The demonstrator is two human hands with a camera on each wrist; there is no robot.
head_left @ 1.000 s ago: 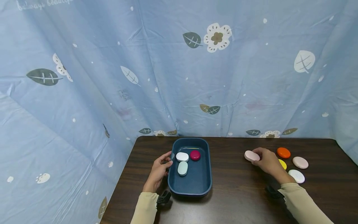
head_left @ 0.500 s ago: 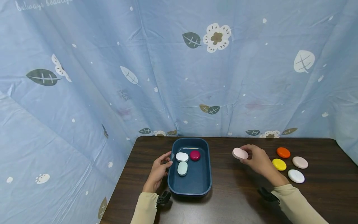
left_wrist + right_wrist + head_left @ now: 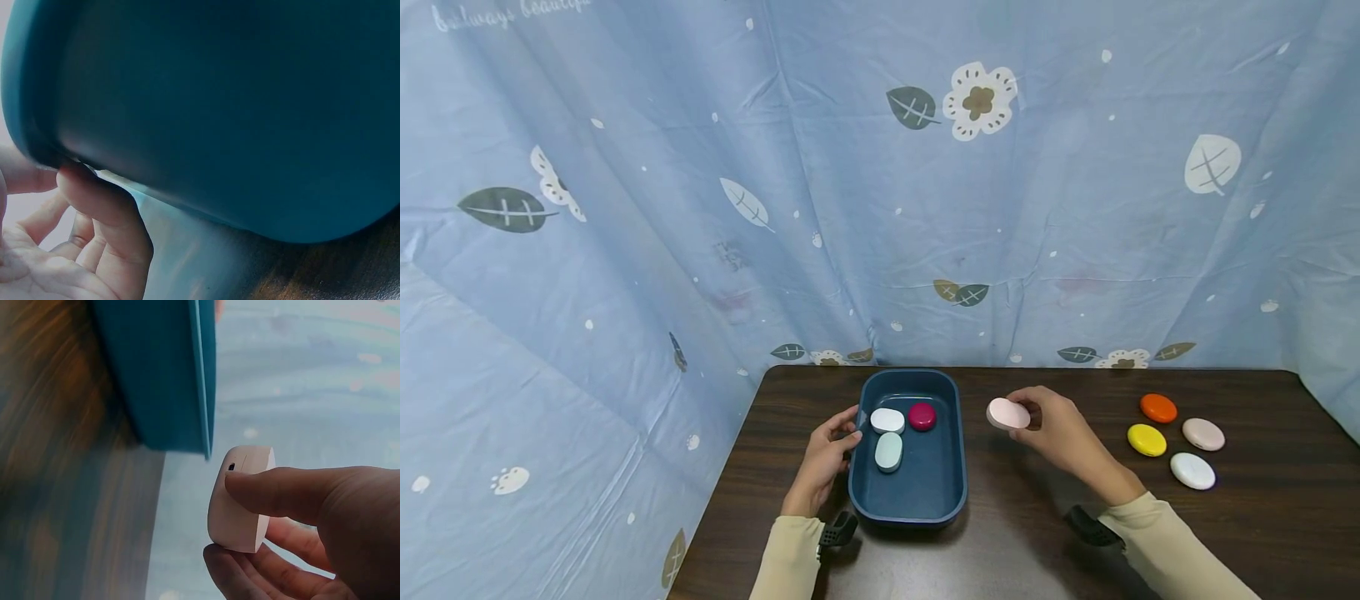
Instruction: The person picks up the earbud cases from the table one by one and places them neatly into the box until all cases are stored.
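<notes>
My right hand pinches a pale pink earbud case between thumb and fingers, above the table to the right of a dark blue box. A small dark port shows in the case's side in the right wrist view. My left hand touches the box's left wall near the rim with thumb and forefinger, its other fingers loosely bent. Inside the box lie a white oval case, a pale mint oval case and a crimson round case.
On the right of the dark wooden table lie an orange, a yellow, a pale pink and a white rounded case. A blue patterned curtain hangs behind the table and at its left.
My right hand has lifted the pale pink earbud case off the table and carried it left towards the box, uncovering the yellow case. My left hand and the box have stayed put.
</notes>
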